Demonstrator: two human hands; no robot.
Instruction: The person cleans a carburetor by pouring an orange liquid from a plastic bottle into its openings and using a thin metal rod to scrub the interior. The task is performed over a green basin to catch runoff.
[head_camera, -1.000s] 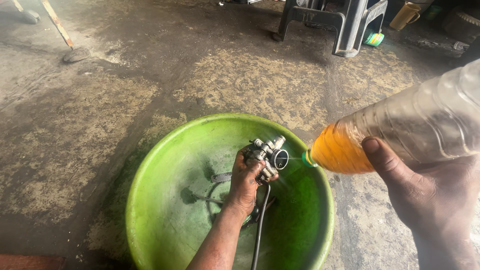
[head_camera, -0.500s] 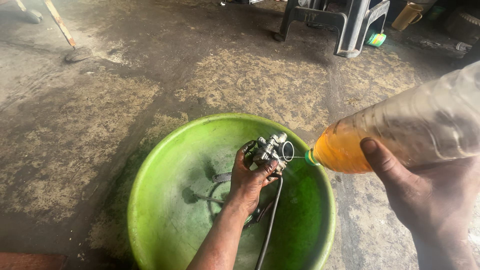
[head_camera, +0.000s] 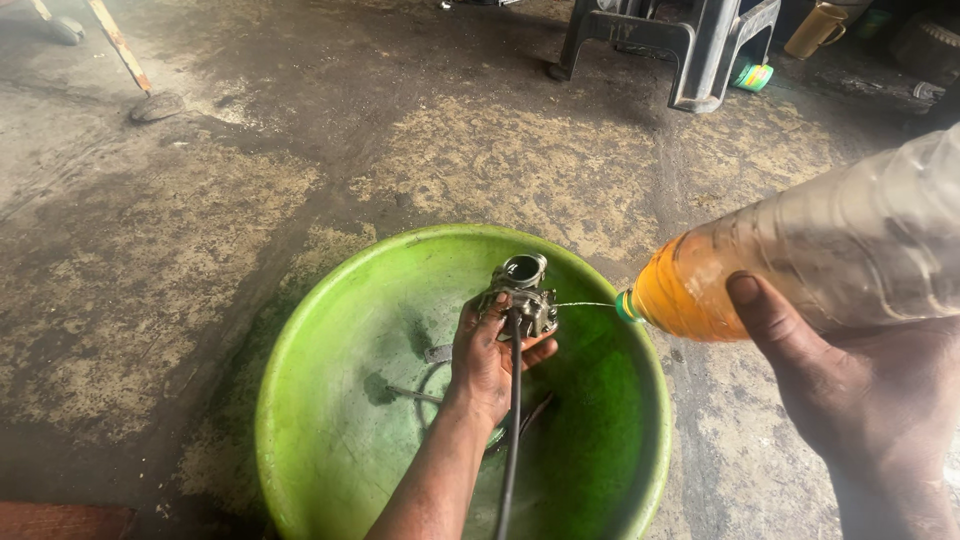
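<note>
My left hand (head_camera: 490, 360) is shut on a small grey metal carburettor (head_camera: 522, 290), held over a big green plastic basin (head_camera: 330, 400). A dark cable (head_camera: 510, 430) hangs from the part down across my forearm. My right hand (head_camera: 860, 390) grips a tilted clear plastic bottle (head_camera: 800, 260) with orange liquid gathered at its neck. A thin stream (head_camera: 585, 304) squirts from the bottle's green tip onto the carburettor. Some small metal pieces lie on the basin's bottom.
The basin stands on a stained, oily concrete floor (head_camera: 200, 230). A grey plastic stool (head_camera: 690, 45) stands at the back right, with a yellow jug (head_camera: 815, 30) beyond it. A wooden-handled tool (head_camera: 130, 60) lies at the back left.
My left hand has turned the carburettor so its round opening now faces up and away. The cable has swung to hang straight down. The bottle keeps squirting from the right.
</note>
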